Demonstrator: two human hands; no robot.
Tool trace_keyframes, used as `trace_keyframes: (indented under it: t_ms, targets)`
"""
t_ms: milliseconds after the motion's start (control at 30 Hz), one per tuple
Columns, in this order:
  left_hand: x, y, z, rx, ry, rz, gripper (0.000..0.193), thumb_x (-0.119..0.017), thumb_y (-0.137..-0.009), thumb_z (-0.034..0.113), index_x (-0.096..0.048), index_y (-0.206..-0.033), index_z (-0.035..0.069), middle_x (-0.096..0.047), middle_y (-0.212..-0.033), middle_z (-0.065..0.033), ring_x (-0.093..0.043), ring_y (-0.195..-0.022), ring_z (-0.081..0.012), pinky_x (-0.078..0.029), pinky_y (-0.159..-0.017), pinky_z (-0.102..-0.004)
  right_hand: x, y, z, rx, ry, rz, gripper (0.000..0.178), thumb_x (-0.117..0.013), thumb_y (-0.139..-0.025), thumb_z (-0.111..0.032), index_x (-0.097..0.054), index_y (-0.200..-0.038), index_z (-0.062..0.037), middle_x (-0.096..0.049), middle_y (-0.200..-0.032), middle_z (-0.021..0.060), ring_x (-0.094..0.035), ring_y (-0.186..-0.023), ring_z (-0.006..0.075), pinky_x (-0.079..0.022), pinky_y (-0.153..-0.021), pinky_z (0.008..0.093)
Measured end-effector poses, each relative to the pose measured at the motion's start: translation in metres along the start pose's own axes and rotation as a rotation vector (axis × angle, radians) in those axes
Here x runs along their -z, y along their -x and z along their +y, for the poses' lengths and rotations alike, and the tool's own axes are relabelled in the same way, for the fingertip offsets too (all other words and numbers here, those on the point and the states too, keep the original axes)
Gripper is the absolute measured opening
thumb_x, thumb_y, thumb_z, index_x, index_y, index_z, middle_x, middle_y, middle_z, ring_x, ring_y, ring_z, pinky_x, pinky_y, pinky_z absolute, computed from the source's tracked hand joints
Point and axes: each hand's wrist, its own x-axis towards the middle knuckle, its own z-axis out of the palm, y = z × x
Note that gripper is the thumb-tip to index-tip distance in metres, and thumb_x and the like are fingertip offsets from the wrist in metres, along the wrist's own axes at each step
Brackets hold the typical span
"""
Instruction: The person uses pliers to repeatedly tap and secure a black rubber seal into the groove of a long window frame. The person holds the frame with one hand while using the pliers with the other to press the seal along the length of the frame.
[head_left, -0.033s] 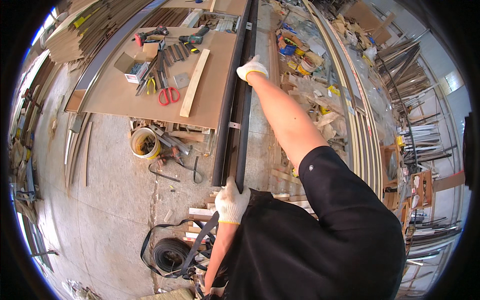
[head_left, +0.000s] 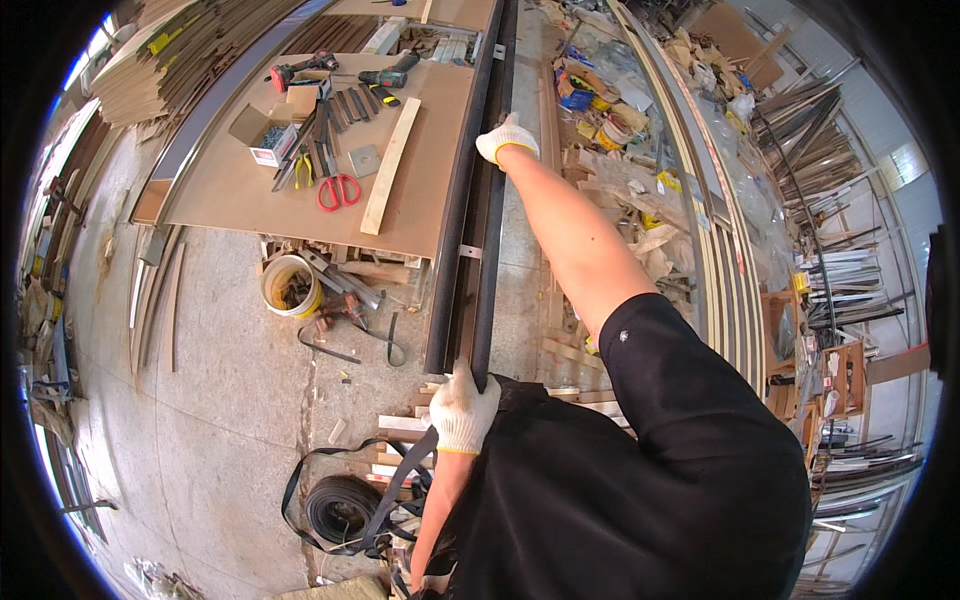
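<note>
A long dark metal frame (head_left: 439, 310), with two parallel rails and a recess between them, runs away from me along the bench's right edge. Small light brackets (head_left: 469, 251) cross the recess. My left hand (head_left: 464, 408), in a white knit glove with yellow trim, is closed around the frame's near end, its thumb on top. Farther along, my right hand (head_left: 508, 143), gloved the same way, grips the right rail; its fingertips are partly hidden. The near end of the frame sits against my dark clothing.
Left of the frame, a brown board bench (head_left: 300, 215) carries red-handled scissors (head_left: 339, 192), cordless drills (head_left: 383, 78), a screw box (head_left: 268, 137) and a wood strip (head_left: 391, 165). On the floor are a bucket (head_left: 291, 287) and a black strap coil (head_left: 342, 510). Long strips (head_left: 715, 270) lie at right.
</note>
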Motion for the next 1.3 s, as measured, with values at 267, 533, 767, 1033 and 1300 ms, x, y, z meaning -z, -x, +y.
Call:
trace_keyframes:
  t_ms: [267, 533, 767, 1033, 1300]
  targets:
    - [-0.007, 0.013, -0.012, 0.053, -0.003, 0.068, 0.040, -0.075, -0.084, 0.032, -0.066, -0.112, 0.006, -0.070, -0.066, -0.0199, -0.072, -0.064, -0.0412, -0.059, -0.068, -0.0527, -0.003, 0.005, 0.005, 0.119, -0.065, 0.071, 0.060, -0.065, -0.081, -0.033, -0.068, -0.136, -0.0083, -0.066, -0.140, 0.0236, -0.064, -0.132, 0.0386, -0.052, -0.111, 0.0439]
    - [0.019, 0.020, 0.006, 0.234, 0.075, -0.086, 0.039, -0.072, -0.090, 0.030, -0.066, -0.119, 0.005, -0.073, -0.074, -0.0218, -0.074, -0.071, -0.0416, -0.060, -0.071, -0.0496, 0.000, -0.003, -0.010, 0.210, -0.059, 0.118, 0.057, -0.063, -0.084, -0.038, -0.071, -0.130, -0.0059, -0.067, -0.136, 0.0269, -0.063, -0.131, 0.0403, -0.051, -0.111, 0.0429]
    - [0.026, 0.044, -0.005, 0.241, 0.133, -0.158, 0.045, -0.072, -0.092, 0.032, -0.065, -0.129, 0.007, -0.073, -0.079, -0.0243, -0.075, -0.075, -0.0424, -0.060, -0.068, -0.0505, 0.000, -0.006, -0.001, 0.194, -0.032, 0.149, 0.054, -0.061, -0.085, -0.037, -0.073, -0.128, -0.0069, -0.069, -0.133, 0.0248, -0.065, -0.129, 0.0387, -0.052, -0.109, 0.0425]
    - [0.024, 0.037, 0.005, 0.213, 0.184, -0.063, 0.055, -0.077, -0.090, 0.027, -0.060, -0.138, 0.006, -0.073, -0.091, -0.0260, -0.072, -0.083, -0.0464, -0.057, -0.071, -0.0538, -0.015, -0.042, 0.001, 0.227, 0.055, 0.235, 0.054, -0.060, -0.086, -0.038, -0.074, -0.126, -0.0031, -0.068, -0.134, 0.0249, -0.065, -0.128, 0.0399, -0.053, -0.107, 0.0435]
    - [0.024, 0.008, 0.039, -0.189, -0.342, 0.109, 0.085, -0.081, -0.082, 0.036, -0.048, -0.155, 0.007, -0.055, -0.143, -0.0154, -0.053, -0.130, -0.0377, -0.044, -0.103, -0.0515, 0.020, -0.027, 0.025, 0.158, -0.136, -0.055, 0.062, -0.063, -0.082, -0.031, -0.061, -0.139, -0.0059, -0.066, -0.137, 0.0261, -0.063, -0.130, 0.0415, -0.051, -0.111, 0.0452]
